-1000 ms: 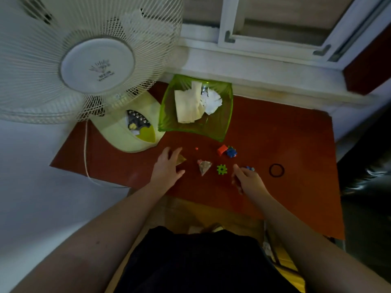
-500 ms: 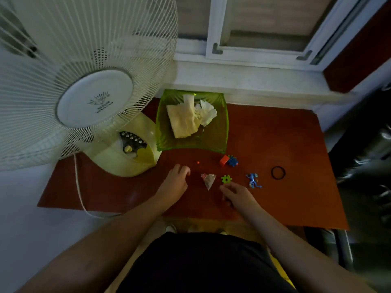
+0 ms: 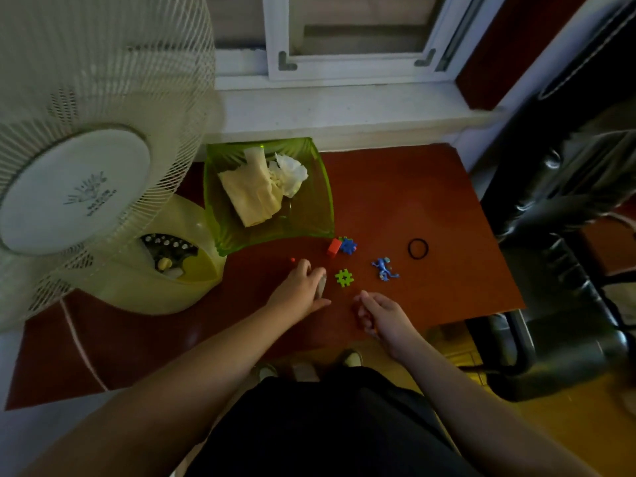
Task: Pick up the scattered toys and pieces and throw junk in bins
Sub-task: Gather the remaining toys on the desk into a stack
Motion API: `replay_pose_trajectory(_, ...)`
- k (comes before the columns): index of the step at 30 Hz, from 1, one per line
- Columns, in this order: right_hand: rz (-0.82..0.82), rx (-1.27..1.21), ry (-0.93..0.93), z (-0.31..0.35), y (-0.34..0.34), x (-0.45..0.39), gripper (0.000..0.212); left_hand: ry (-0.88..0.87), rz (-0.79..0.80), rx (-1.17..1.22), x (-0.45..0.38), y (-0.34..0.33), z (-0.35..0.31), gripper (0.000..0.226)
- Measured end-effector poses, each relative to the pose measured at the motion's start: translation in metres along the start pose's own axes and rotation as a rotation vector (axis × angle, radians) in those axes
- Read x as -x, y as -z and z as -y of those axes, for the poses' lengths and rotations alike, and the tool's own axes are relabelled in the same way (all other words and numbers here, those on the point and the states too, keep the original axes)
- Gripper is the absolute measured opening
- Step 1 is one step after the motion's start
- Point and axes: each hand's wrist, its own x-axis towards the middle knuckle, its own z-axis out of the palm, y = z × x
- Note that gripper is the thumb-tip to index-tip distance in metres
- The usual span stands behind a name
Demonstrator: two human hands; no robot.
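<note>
dim room: white window, black chair, red table.

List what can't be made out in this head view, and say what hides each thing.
- Wrapper in the left hand: mostly covered by the fingers.
- Right hand: curled, palm hidden; whether it holds anything cannot be told.
- Red dot on the table: too small to identify.
- Green bin: paper covers the bottom.
- Fan: cut off by the left and top edges.
</note>
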Motion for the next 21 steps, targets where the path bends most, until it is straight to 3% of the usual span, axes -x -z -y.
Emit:
replay_pose_trajectory(9, -0.102, 0.088, 0.043, 0.013, 0.031, -0.014, 0.037, 0.068, 0.072, -0.113, -0.006, 0.003, -0.010, 0.041)
replay_pose_trajectory(13, -0.249, 0.401, 0.207, 0.022, 0.047, -0.024, 0.026, 0.137, 0.136, -0.058, -0.011, 0.005, -0.007, 0.028)
replay_pose_trajectory(18, -0.328, 0.516, 0.281, 0.030, 0.069, -0.044, 0.016, 0.203, 0.073, 0.009, -0.013, 0.010, -0.006, 0.026)
replay_pose_trajectory(21, -0.293, 0.580, 0.257, 0.032, 0.083, -0.059, 0.018, 0.197, -0.007, 0.089, -0.006, 0.011, -0.008, 0.025)
